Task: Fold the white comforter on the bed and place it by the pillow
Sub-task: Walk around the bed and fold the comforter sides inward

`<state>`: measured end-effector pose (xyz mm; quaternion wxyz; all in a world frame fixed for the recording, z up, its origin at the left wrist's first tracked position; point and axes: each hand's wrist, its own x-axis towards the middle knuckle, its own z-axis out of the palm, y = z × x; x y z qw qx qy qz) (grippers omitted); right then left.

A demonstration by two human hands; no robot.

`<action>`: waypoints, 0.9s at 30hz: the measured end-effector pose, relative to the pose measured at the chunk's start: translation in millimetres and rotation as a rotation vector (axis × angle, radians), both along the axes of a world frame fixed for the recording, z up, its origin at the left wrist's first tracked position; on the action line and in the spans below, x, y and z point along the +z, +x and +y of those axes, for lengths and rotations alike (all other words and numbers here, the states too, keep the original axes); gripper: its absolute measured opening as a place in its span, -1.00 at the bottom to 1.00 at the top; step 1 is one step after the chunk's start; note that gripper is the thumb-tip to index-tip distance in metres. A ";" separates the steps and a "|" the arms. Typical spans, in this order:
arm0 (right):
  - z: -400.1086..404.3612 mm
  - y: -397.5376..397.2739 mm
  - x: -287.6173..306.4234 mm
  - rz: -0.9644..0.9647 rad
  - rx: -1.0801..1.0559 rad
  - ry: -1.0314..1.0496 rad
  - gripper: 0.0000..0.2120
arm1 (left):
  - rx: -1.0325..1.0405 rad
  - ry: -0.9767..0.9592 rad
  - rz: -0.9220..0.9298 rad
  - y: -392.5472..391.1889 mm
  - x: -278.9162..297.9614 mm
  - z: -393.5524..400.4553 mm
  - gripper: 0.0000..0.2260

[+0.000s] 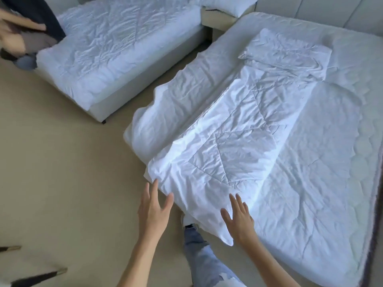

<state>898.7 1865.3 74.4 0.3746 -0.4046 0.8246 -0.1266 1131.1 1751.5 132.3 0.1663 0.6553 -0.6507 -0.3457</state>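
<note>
The white comforter (230, 137) lies folded into a long strip down the left half of the bed (323, 183), its far end reaching the white pillow (288, 52) near the headboard. Its near end hangs over the bed's foot edge. My left hand (154, 208) hovers open beside the strip's near left corner, fingertips almost at the fabric. My right hand (238, 216) rests flat, fingers spread, on the near end of the comforter. Neither hand grips anything.
A second bed (116, 48) with a white cover stands at the upper left, a beige floor gap (62, 152) between the beds. Another person (22, 32) stands at its far left corner. My leg in light jeans (199, 253) is by the bed's foot.
</note>
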 end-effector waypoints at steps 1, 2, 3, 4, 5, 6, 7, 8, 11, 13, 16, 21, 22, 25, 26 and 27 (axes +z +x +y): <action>-11.3 3.1 -8.1 -0.012 -0.039 0.006 -0.38 | -0.026 0.011 0.037 -1.9 -4.8 -22.7 -0.43; -22.8 6.4 -14.9 -0.021 -0.076 0.020 -0.38 | -0.051 0.020 0.053 -3.4 -9.7 -44.6 -0.43; -35.3 9.5 -21.6 -0.032 -0.111 0.040 -0.38 | -0.073 0.038 0.058 -4.7 -13.6 -67.0 -0.43; -48.9 12.6 -27.6 -0.045 -0.145 0.059 -0.38 | -0.090 0.064 0.062 -5.8 -17.1 -90.1 -0.43; -61.6 16.6 -31.4 -0.059 -0.181 0.076 -0.37 | -0.102 0.099 0.065 -6.5 -20.5 -112.1 -0.43; -73.4 20.6 -34.1 -0.069 -0.220 0.084 -0.37 | -0.117 0.139 0.064 -6.6 -24.7 -131.8 -0.42; -85.8 24.1 -37.2 -0.072 -0.253 0.083 -0.37 | -0.138 0.175 0.059 -7.4 -27.4 -150.2 -0.41; -99.2 27.0 -39.6 -0.066 -0.269 0.087 -0.38 | -0.164 0.208 0.045 -8.9 -30.5 -169.2 -0.39; -142.1 35.7 -40.6 -0.037 -0.297 0.100 -0.39 | -0.191 0.309 0.029 -16.8 -45.6 -222.8 -0.36; -167.9 43.9 -43.9 -0.037 -0.361 0.094 -0.39 | -0.208 0.366 0.021 -24.6 -57.9 -252.5 -0.34; -195.3 59.9 -50.6 -0.049 -0.452 0.091 -0.40 | -0.269 0.416 -0.023 -34.2 -73.4 -281.0 -0.29; -234.6 112.2 -69.7 -0.027 -0.690 0.150 -0.38 | -0.525 0.514 -0.103 -38.0 -112.3 -330.1 -0.19; -241.1 128.7 -74.9 -0.030 -0.765 0.153 -0.38 | -0.573 0.534 -0.117 -34.4 -119.8 -338.7 -0.17; -264.0 185.8 -83.2 -0.108 -1.079 0.080 -0.38 | -0.639 0.629 -0.136 -21.3 -141.8 -361.9 -0.11; -273.3 206.0 -84.0 -0.178 -1.217 0.039 -0.38 | -0.614 0.687 -0.137 -16.7 -144.9 -366.8 -0.09; -284.1 225.2 -81.6 -0.261 -1.349 0.002 -0.39 | -0.580 0.733 -0.128 -12.6 -148.9 -370.1 -0.07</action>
